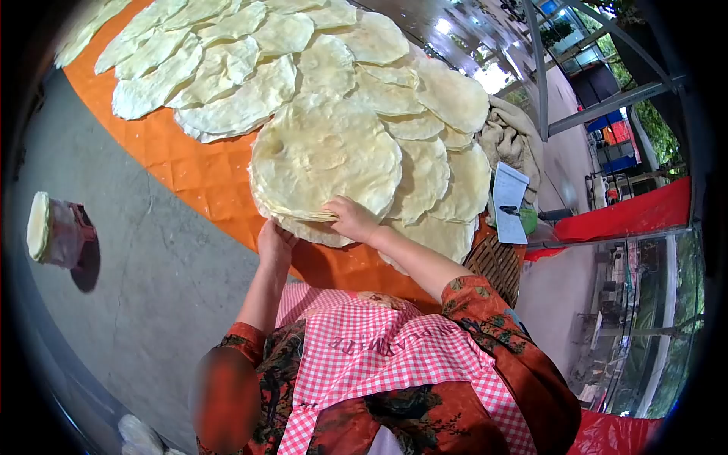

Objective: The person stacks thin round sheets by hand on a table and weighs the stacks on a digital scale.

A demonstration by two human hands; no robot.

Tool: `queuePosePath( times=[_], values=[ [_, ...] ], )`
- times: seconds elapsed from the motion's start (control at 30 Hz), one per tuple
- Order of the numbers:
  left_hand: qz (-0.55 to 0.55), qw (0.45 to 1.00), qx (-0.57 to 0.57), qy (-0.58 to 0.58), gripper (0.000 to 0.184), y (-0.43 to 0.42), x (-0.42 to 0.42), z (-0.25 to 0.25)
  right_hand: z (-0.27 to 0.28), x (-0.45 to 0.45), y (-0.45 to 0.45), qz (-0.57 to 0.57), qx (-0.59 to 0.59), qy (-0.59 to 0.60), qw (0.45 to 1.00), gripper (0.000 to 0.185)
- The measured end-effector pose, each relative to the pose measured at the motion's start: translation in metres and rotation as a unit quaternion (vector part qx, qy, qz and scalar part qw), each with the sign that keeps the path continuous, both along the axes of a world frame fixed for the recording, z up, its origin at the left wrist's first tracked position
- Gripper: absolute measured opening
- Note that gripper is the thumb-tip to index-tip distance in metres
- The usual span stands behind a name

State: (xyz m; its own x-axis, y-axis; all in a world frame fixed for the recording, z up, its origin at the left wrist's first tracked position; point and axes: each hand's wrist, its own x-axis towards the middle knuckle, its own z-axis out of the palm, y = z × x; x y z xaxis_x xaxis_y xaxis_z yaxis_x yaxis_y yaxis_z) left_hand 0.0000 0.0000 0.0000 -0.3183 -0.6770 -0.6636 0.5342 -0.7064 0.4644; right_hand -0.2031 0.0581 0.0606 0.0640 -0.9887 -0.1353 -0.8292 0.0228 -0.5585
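A stack of thin round flatbreads (pixel 326 155) lies near the front edge of an orange cloth. With its fingers closed on the stack's near edge, my right hand (pixel 353 220) grips several of the flatbreads from above. My left hand (pixel 277 241) is at the stack's lower left edge, its fingers curled partly under the rim. Whether the left fingers pinch the bottom sheets is hidden by the bread. Beyond the stack, many more pale flatbreads (pixel 436 95) overlap across the cloth.
The orange cloth (pixel 205 193) covers the surface. To the right are an open notebook (pixel 509 201) with a pen, a crumpled beige cloth (pixel 508 136) and a woven basket-like piece (pixel 497 265). A wrapped stack (pixel 57 231) stands on the grey floor at left.
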Motion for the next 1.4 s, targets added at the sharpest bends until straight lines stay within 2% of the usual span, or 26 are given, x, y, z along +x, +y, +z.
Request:
queuePosePath(
  times=[0.1,0.27,0.37,0.47,0.57,0.6,0.7,0.73,0.83,0.87,0.93,0.97,1.0,1.03,1.1,1.13,1.17,1.2,1.23,1.27,1.33,1.4],
  values=[
    [-0.006,0.999,0.03,-0.014,0.034,-0.014,0.004,0.004,0.001,0.003,-0.007,-0.013,-0.015,-0.04,0.999,0.037],
    [-0.003,0.998,0.035,0.052,0.034,-0.007,0.001,0.011,0.005,-0.001,-0.001,-0.034,-0.018,-0.079,0.996,0.031],
    [-0.011,0.997,0.074,0.014,0.029,-0.015,0.006,0.011,0.0,0.0,0.0,-0.038,-0.024,-0.076,0.996,0.032],
    [-0.116,0.991,-0.044,0.049,0.025,-0.025,0.015,-0.065,-0.005,-0.003,0.001,-0.024,0.0,-0.057,0.998,0.034],
    [-0.074,0.994,-0.077,-0.03,0.039,-0.004,-0.006,0.014,-0.012,0.014,0.011,-0.023,-0.065,0.066,0.995,0.04],
    [-0.079,0.991,-0.094,-0.045,0.05,0.001,-0.008,0.021,0.002,0.021,0.015,-0.018,-0.055,0.069,0.996,0.054],
    [-0.111,0.982,-0.104,-0.114,0.057,0.005,-0.011,0.022,-0.005,0.025,0.023,0.004,-0.168,0.043,0.985,0.072],
    [-0.114,0.98,-0.128,-0.097,0.061,0.006,-0.011,0.026,0.001,0.028,0.026,0.001,-0.151,0.035,0.988,0.073],
    [-0.094,0.968,-0.189,-0.135,0.061,0.01,-0.017,0.018,-0.013,0.034,0.026,-0.057,-0.136,0.051,0.988,0.066],
    [-0.084,0.965,-0.205,-0.138,0.058,0.012,-0.018,0.011,-0.018,0.036,0.024,-0.068,-0.179,0.08,0.978,0.055],
    [-0.06,0.959,-0.237,-0.144,0.05,0.015,-0.019,-0.01,-0.02,0.026,0.015,-0.05,-0.129,0.065,0.988,0.049],
    [-0.08,0.959,-0.217,-0.162,0.047,0.014,-0.019,-0.02,-0.02,0.02,0.009,-0.04,-0.103,0.058,0.992,0.047],
    [-0.101,0.958,-0.197,-0.181,0.044,0.012,-0.018,-0.029,0.001,0.011,-0.006,-0.048,-0.023,0.027,0.998,0.039],
    [-0.124,0.956,-0.175,-0.2,0.041,0.012,-0.017,-0.037,-0.001,-0.011,-0.026,-0.093,0.07,-0.036,0.993,0.03],
    [-0.1,0.956,-0.196,-0.196,0.037,0.014,-0.019,-0.043,0.116,-0.028,-0.067,-0.107,0.032,0.006,0.994,0.014],
    [-0.093,0.957,-0.199,-0.191,0.037,0.015,-0.02,-0.041,0.154,-0.044,-0.085,-0.173,-0.014,-0.05,0.984,0.014],
    [-0.085,0.957,-0.205,-0.185,0.038,0.013,-0.022,-0.038,0.157,-0.084,-0.117,-0.167,-0.073,0.007,0.983,0.017],
    [-0.086,0.964,-0.184,-0.169,0.037,0.012,-0.022,-0.028,0.188,-0.102,-0.132,-0.094,-0.179,0.079,0.976,0.019],
    [-0.087,0.971,-0.162,-0.154,0.037,0.012,-0.019,-0.012,0.229,-0.098,-0.134,-0.116,-0.2,0.091,0.969,0.018],
    [-0.088,0.977,-0.14,-0.137,0.036,0.013,-0.018,-0.003,0.262,-0.092,-0.13,-0.062,-0.222,0.149,0.962,0.016],
    [-0.102,0.979,-0.118,-0.135,0.032,0.013,-0.016,-0.002,0.28,-0.057,-0.108,-0.043,-0.234,0.132,0.962,0.017],
    [-0.105,0.983,-0.094,-0.114,0.03,0.012,-0.009,-0.007,0.256,-0.03,-0.085,-0.024,-0.249,0.145,0.957,0.017]
  ],
)
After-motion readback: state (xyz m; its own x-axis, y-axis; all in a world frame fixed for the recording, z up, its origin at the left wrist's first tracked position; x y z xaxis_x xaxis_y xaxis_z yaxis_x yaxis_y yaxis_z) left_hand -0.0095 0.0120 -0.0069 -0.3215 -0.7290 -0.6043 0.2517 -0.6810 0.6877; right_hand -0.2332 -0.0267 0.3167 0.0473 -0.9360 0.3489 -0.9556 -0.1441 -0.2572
